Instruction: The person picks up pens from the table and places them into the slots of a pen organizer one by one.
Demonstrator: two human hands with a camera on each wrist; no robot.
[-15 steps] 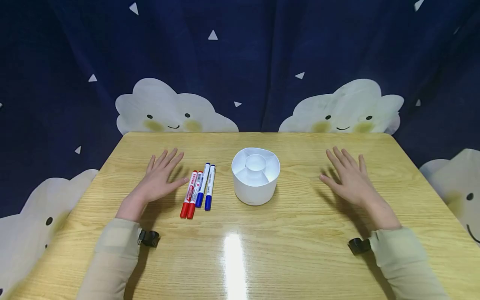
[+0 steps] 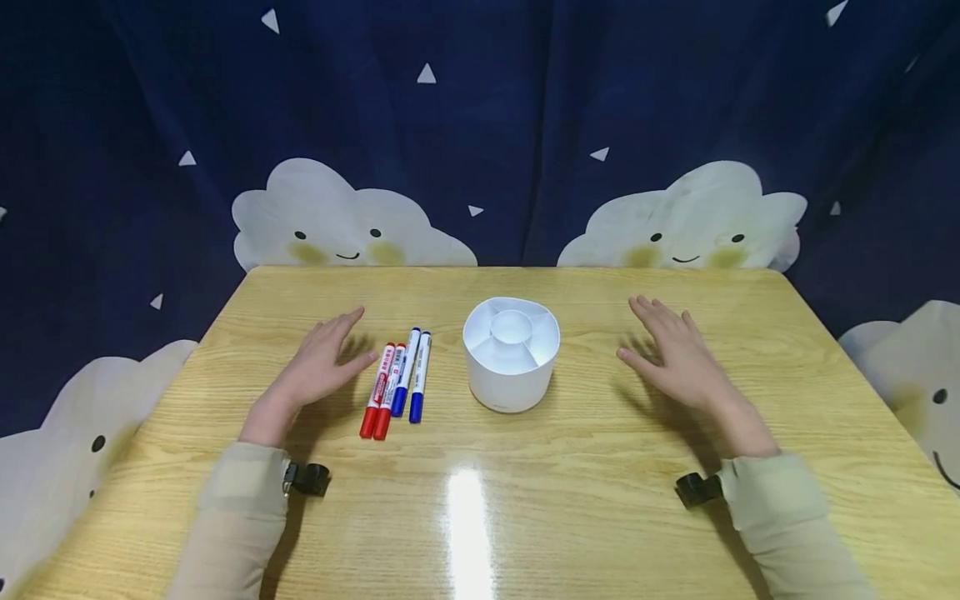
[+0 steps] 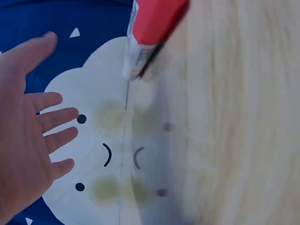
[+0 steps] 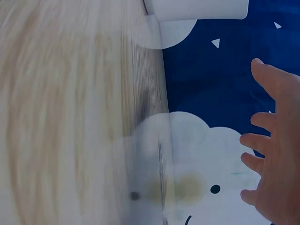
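Observation:
My left hand hovers above the table just left of a row of markers, its fingers extended and the thumb pointing toward them. Two white markers with red caps lie side by side; to their right are two white markers with blue caps. In the left wrist view a red-capped marker shows at the top, apart from the hand. A white round pen holder with several compartments stands upright at mid-table. To its right, my right hand hovers with loosely extended fingers, holding nothing.
The wooden table ends at a dark blue curtain printed with clouds and triangles. Each wrist carries a small black camera, the left one and the right one. A bright glare streak lies on the table's front part.
Both hands have moved slightly inward, toward the pen holder, and turned so their spread fingers appear closer together. The markers and the pen holder have stayed in place.

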